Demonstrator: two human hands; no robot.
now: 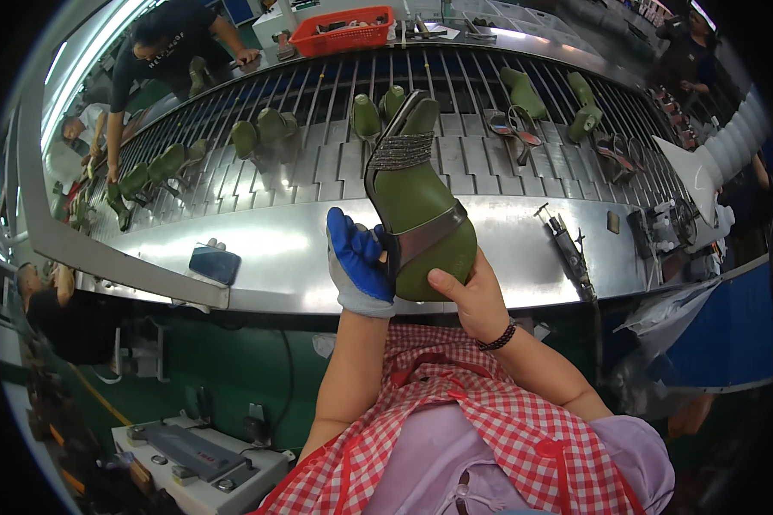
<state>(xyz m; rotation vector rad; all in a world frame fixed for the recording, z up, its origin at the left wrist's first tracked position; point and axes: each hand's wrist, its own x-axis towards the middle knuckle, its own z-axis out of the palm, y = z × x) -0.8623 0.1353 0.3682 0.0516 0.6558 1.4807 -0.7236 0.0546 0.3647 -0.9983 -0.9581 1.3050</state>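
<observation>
A dark strappy sandal (402, 151) is fitted on a green shoe last (416, 197), held upright in front of me with its toe pointing up. Glittery bands cross its front, and a smooth dark strap (428, 232) wraps the rear part. My left hand (356, 262), in a blue and grey glove, is closed against the sole side near the heel; its fingers hide what lies inside the grip. Bare, my right hand (479, 296) grips the rounded lower end of the last, thumb across its face.
Ahead runs a slatted metal conveyor (309, 163) carrying several green lasts and sandals (514, 129). A phone (215, 264) and a black clamp-like tool (567, 249) lie on the steel ledge. A red basket (342, 33) stands beyond. Another person (167, 51) works far left; a white hose (739, 142) hangs right.
</observation>
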